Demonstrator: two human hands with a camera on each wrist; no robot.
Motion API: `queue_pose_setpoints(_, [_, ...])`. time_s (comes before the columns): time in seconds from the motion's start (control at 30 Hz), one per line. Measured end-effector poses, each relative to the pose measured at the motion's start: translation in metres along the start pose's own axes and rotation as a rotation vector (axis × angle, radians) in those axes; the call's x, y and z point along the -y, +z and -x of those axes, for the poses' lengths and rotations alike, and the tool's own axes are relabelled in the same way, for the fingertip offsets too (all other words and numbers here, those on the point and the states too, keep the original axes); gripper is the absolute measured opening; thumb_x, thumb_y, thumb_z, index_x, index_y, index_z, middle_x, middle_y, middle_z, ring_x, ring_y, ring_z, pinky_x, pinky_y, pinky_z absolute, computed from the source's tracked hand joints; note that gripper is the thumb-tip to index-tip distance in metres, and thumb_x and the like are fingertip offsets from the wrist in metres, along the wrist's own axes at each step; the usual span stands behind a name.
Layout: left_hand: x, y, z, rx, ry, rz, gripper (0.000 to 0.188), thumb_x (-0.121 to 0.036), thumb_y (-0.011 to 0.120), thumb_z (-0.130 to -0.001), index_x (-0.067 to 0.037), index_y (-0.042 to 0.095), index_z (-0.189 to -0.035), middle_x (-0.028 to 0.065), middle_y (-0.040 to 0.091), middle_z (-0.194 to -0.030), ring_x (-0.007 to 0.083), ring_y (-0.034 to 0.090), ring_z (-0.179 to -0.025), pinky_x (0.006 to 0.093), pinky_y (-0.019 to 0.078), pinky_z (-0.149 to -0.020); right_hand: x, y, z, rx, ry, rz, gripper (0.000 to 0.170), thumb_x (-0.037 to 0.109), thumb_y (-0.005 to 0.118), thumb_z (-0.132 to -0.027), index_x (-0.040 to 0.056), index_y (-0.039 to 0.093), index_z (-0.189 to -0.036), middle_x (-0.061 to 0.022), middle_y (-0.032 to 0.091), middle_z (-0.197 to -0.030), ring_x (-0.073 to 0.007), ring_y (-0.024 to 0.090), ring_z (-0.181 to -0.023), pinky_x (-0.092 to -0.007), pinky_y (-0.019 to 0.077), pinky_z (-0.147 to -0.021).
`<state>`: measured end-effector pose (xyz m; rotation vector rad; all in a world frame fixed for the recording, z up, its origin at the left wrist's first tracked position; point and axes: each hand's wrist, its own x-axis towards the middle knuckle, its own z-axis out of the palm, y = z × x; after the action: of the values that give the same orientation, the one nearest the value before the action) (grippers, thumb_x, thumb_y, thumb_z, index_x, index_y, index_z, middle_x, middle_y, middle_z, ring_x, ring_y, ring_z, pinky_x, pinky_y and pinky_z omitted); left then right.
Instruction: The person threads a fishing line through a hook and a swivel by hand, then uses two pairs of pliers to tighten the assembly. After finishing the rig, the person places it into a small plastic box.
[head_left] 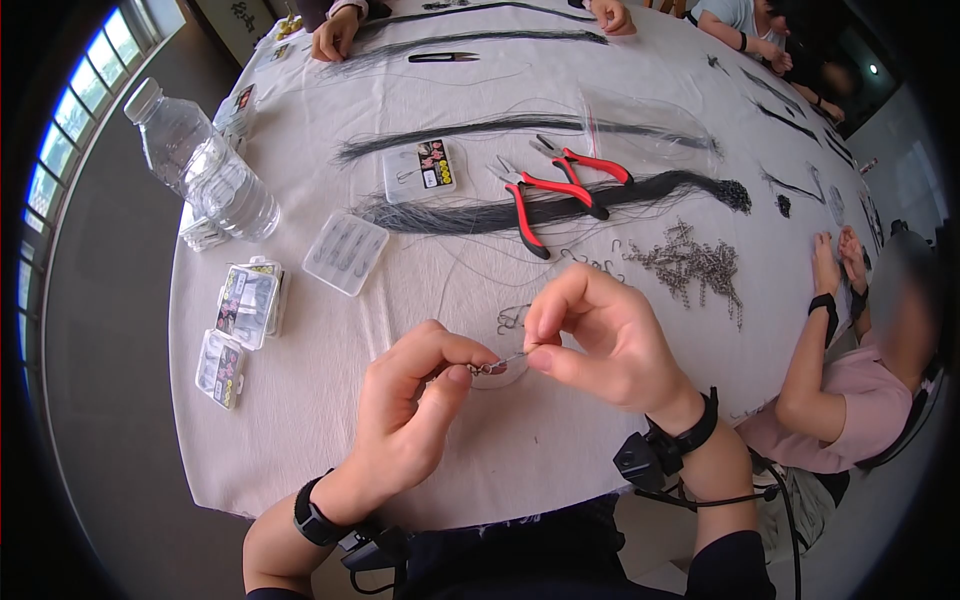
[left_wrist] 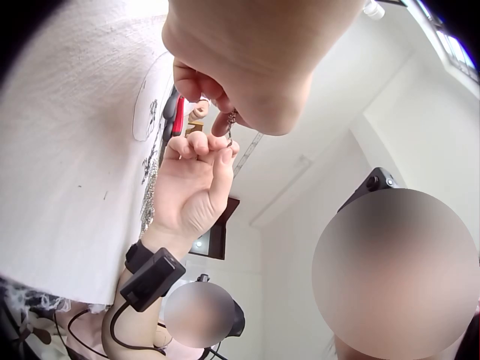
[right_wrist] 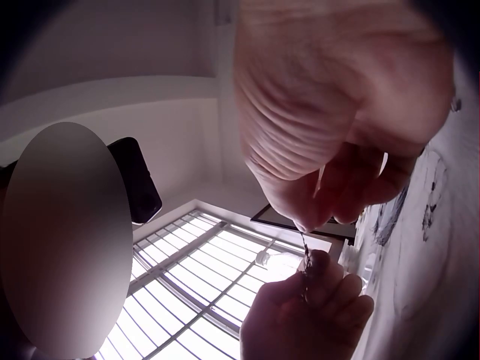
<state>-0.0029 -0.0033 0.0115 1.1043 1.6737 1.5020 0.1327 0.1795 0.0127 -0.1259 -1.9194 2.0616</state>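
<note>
In the head view my left hand pinches a small metal swivel between thumb and forefinger. My right hand, just to its right, pinches a thin dark line that runs to the swivel. The right wrist view shows the short stretch of line between both sets of fingertips. Beyond the hands lie loose fish hooks, partly hidden by the right hand. A heap of linked metal swivels sits farther right on the cloth.
Two red-handled pliers lie across a thick bundle of black line. Clear plastic boxes, hook packs and a water bottle stand left. Black scissors lie at the back. Other people sit around the white-clothed table.
</note>
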Motion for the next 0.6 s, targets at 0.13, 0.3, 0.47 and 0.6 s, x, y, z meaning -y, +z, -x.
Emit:
queue_pose_setpoints(0.13, [0.0002,0.0001,0.0000,-0.001,-0.003,0.008,0.024,-0.009,0.046,-0.094,0.001,0.068,-0.100,0.0064,0.066,-0.094,0.0089,0.052,-0.076,0.0253,0.0434,-0.071,-0.0014,-0.0007,0.0004,-0.007,-0.007,-0.002,0.017,0.000,0.071,-0.089,0.0053,0.059,-0.099,-0.0006,0.062,-0.095,-0.0080,0.061,-0.086,-0.0252,0.0504,-0.081])
queue_pose_setpoints(0.3, [0.0001,0.0004,0.0001,-0.018,-0.003,0.058,0.021,-0.006,0.051,-0.094,0.000,0.070,-0.099,0.0081,0.064,-0.090,0.0158,0.057,-0.078,0.0295,0.0434,-0.072,0.0003,-0.0022,0.0006,-0.024,-0.016,0.003,0.018,-0.002,0.070,-0.089,0.0045,0.058,-0.100,-0.0014,0.062,-0.096,-0.0085,0.061,-0.088,-0.0265,0.0508,-0.082])
queue_pose_setpoints(0.47, [-0.0022,0.0001,-0.0002,-0.015,-0.023,0.061,0.019,-0.005,0.053,-0.094,0.000,0.070,-0.100,0.0089,0.066,-0.090,0.0157,0.061,-0.083,0.0288,0.0460,-0.073,0.0012,-0.0028,0.0002,-0.064,-0.044,-0.050,0.023,-0.004,0.069,-0.089,0.0056,0.052,-0.100,-0.0034,0.063,-0.096,-0.0102,0.061,-0.090,-0.0276,0.0503,-0.084])
queue_pose_setpoints(0.6, [-0.0002,0.0008,-0.0070,-0.027,-0.005,-0.024,0.013,-0.003,0.062,-0.092,-0.002,0.072,-0.100,0.0091,0.068,-0.088,0.0153,0.062,-0.083,0.0282,0.0483,-0.068,0.0023,-0.0100,-0.0012,-0.121,0.022,-0.097,0.031,-0.005,0.067,-0.090,0.0089,0.040,-0.098,-0.0075,0.064,-0.097,-0.0109,0.061,-0.091,-0.0285,0.0496,-0.084])
